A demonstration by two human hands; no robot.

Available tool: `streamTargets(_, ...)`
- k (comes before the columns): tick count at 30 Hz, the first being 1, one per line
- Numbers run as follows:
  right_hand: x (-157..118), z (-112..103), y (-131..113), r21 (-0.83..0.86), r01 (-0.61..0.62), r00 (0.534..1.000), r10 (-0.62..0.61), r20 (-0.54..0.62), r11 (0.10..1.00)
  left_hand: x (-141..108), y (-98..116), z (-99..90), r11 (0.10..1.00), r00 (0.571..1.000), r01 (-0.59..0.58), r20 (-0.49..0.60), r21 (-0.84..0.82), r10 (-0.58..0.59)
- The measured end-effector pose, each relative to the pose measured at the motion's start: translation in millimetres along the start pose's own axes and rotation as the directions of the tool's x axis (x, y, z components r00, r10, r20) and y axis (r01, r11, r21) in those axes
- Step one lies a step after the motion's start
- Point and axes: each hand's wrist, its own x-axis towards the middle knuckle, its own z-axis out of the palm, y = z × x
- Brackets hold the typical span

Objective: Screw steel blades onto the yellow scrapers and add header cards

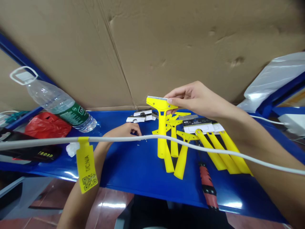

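"Head view: what's nearest?"

"A smooth white cable [202, 148], then a red-handled screwdriver [206, 178] on the glossy blue tabletop [143, 175]."

"And the yellow scraper [162, 122]?"

"Smooth plastic T, long axis upright in view, handle pointing down, metal edge uppermost. The right hand [189, 97] pinches its head's right end; the rest extends leftward and down from those fingertips."

"Left hand [128, 128]?"

"Curled at the tabletop; I can't tell whether it's gripping. Creased cardboard [166, 54] stands behind."
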Motion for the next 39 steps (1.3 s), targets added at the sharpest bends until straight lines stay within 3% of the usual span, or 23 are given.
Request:
streamTargets(12,0.9,2.3,-2.9,-0.062,-0.086,0.995,0.089,0.046,0.994,-9.5,13.1,-2.4,0.994,0.997,0.066,-0.033,0.083,-0.063)
streamTargets(15,2.2,2.9,2.2,-0.047,-0.08,0.995,0.082,0.047,0.996,-10.9,20.7,-3.2,0.997,0.995,0.06,-0.086,0.055,-0.055)
streamTargets(18,3.9,3.5,8.2,-0.021,-0.064,0.997,0.065,0.05,0.998,-10.6,28.8,-5.0,0.999,0.984,-0.029,-0.177,-0.015,0.026)
streamTargets(22,6.5,5.9,15.2,-0.018,-0.068,0.995,0.069,0.066,0.998,-7.8,34.2,-6.2,0.966,0.919,-0.185,-0.381,-0.182,0.104)
streamTargets(27,10.1,19.2,29.0,-0.006,-0.066,0.99,0.067,0.127,0.998,-2.2,36.1,-2.3,0.867,0.772,-0.293,-0.635,-0.403,-0.034)
streamTargets(29,11.2,27.6,36.0,0.021,-0.077,0.985,0.073,0.154,0.997,0.6,36.6,1.0,0.842,0.75,-0.315,-0.658,-0.438,-0.062)
streamTargets(39,10.4,52.7,46.2,0.074,-0.199,0.956,0.177,0.232,0.977,9.2,41.4,18.4,0.812,0.822,-0.297,-0.567,-0.503,-0.051)
